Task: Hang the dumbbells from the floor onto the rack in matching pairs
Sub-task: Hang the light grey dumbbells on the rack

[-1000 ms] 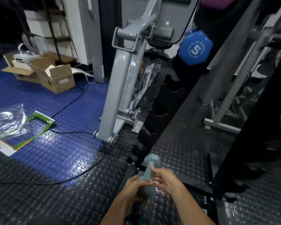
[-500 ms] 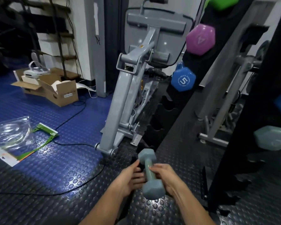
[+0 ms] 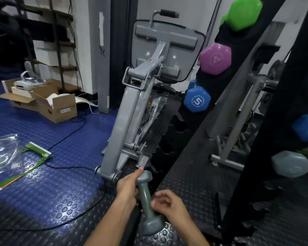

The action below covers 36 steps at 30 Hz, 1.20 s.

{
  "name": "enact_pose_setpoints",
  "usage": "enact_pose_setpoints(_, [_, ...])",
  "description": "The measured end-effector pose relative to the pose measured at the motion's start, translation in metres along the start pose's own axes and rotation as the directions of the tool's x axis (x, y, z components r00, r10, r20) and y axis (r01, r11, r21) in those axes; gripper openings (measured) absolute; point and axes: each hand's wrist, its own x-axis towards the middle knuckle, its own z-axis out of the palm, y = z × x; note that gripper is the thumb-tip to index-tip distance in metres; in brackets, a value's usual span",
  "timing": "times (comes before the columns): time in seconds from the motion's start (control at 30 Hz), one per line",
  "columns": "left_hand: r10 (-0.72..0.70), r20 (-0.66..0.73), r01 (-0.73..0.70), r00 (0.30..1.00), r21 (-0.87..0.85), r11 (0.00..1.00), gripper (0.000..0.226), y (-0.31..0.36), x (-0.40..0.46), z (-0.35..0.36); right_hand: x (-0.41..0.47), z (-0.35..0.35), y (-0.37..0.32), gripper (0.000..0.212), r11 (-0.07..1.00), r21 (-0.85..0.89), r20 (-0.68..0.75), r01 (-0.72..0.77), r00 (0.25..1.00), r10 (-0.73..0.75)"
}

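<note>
Grey dumbbell held low, above floor, between rack's uprights. Left hand wrapped round handle, right hand curled round lower handle near head. Likely bound for empty cradle opposite matching grey dumbbell.

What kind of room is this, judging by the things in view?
Probably a small home gym: colored dumbbells hang on a black rack, a gray exercise machine stands nearby, and studded rubber flooring covers the ground.
</note>
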Motion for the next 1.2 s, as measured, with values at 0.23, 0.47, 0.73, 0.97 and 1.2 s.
enact_pose_setpoints(0.23, [-0.035,-0.122,0.003,0.992,-0.257,0.966,0.033,0.025,-0.01,0.008,-0.031,0.006,0.02,0.111,0.977,0.211,-0.087,0.042,0.996,-0.024])
enact_pose_setpoints(0.47, [0.03,0.168,0.015,0.985,-0.261,0.965,0.069,0.079,-0.022,0.047,-0.013,0.0,-0.062,0.059,0.926,0.279,-0.292,0.255,0.941,-0.172])
enact_pose_setpoints(0.73, [0.008,0.311,0.079,0.95,-0.265,0.961,0.069,0.127,-0.039,0.07,0.008,-0.03,-0.123,0.042,0.9,0.139,-0.316,0.413,0.88,-0.355])
enact_pose_setpoints(0.97, [0.085,0.335,0.027,0.939,-0.316,0.948,0.064,0.152,-0.04,0.105,0.024,-0.033,-0.16,0.07,0.894,0.056,-0.443,0.444,0.813,-0.377])
enact_pose_setpoints(1.2, [0.2,0.459,-0.137,0.866,-0.167,0.976,0.061,0.18,-0.038,0.139,0.031,-0.029,-0.199,0.05,0.906,0.146,-0.501,0.396,0.82,-0.278])
